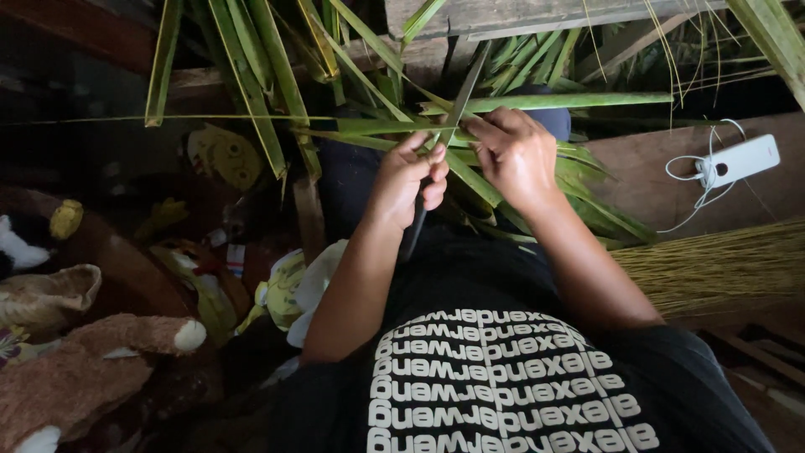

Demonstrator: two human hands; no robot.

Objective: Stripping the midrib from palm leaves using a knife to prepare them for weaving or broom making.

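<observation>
The left hand (408,180) is clenched around the dark handle of a knife (444,126), its grip closed with the thumb and forefinger pressed near the base of the blade. The blade runs up and away from the body, laid along a long green palm leaf strip (570,101). This angle appears to keep the cutting edge following the leaf's length and pointing away from the person.

The right hand (516,155) is closed on the same leaf strip just beside the blade, fingers curled over it and pinching it. The hold appears to keep the strip taut and steady where the knife meets it. The two hands are near each other, almost touching, above the person's lap.

More palm leaves (251,75) fan outward in front of the hands and under them, within easy reach. A bundle of thin pale leaf ribs (721,268) lies to the right, well apart from the hands. Beyond it, a white phone (742,159) with a white cable rests on a wooden surface. Stuffed toys (84,369) lie on the floor to the left.
</observation>
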